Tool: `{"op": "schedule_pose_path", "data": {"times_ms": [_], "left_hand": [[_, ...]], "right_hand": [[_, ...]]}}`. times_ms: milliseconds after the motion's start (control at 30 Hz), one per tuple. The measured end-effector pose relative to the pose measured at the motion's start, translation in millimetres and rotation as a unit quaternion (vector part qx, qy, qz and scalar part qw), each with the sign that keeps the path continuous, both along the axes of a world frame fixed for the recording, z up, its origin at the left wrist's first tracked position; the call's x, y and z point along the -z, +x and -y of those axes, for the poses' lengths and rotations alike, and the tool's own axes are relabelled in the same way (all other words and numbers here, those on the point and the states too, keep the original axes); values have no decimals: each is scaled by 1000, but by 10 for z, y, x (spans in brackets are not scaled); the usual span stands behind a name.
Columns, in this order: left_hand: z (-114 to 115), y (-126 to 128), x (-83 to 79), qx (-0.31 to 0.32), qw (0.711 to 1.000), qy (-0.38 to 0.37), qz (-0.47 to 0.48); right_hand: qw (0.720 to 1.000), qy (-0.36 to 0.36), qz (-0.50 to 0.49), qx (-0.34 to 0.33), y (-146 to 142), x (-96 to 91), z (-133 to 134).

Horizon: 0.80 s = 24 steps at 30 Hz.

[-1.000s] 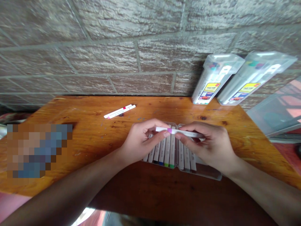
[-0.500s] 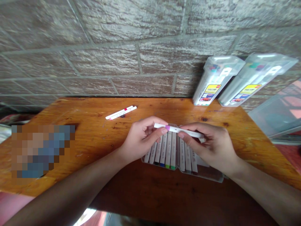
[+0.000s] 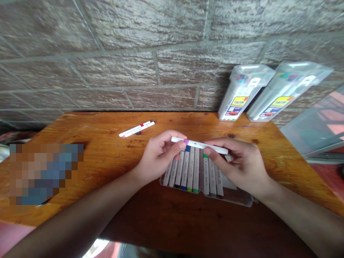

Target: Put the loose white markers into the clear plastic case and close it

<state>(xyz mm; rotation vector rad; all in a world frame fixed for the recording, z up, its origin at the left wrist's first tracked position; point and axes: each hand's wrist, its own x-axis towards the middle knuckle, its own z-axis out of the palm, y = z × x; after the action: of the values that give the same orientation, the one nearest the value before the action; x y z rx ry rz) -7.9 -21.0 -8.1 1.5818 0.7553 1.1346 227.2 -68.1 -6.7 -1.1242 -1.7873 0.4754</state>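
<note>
Both my hands hold one white marker (image 3: pixel 200 145) with a purple band, level above an open clear case (image 3: pixel 236 197) of several markers. My left hand (image 3: pixel 157 159) pinches the marker's left end at the purple band. My right hand (image 3: pixel 238 163) grips its right half with thumb and fingers closed round it. The markers in the case (image 3: pixel 192 172) lie side by side with coloured ends, partly hidden under my fingers.
The case rests on a wooden table (image 3: pixel 107 157) against a stone wall. Two loose white markers (image 3: pixel 137 129) lie at the back middle. Two clear marker boxes (image 3: pixel 243 91) (image 3: pixel 285 89) lean on the wall at the back right. A clear bin (image 3: pixel 317 125) sits at the right edge.
Both hands have lifted the purple-banded marker slightly up and to the left over the case. My grip on it is unchanged.
</note>
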Motion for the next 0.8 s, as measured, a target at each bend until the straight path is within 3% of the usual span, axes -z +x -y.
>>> {"op": "schedule_pose_path", "data": {"times_ms": [533, 800], "left_hand": [[-43, -32, -6, -6, 999, -47, 25], [-52, -29, -12, -8, 998, -58, 20]], "right_hand": [[998, -12, -48, -30, 1, -56, 36], [990, -53, -109, -78, 62, 36, 25]]}}
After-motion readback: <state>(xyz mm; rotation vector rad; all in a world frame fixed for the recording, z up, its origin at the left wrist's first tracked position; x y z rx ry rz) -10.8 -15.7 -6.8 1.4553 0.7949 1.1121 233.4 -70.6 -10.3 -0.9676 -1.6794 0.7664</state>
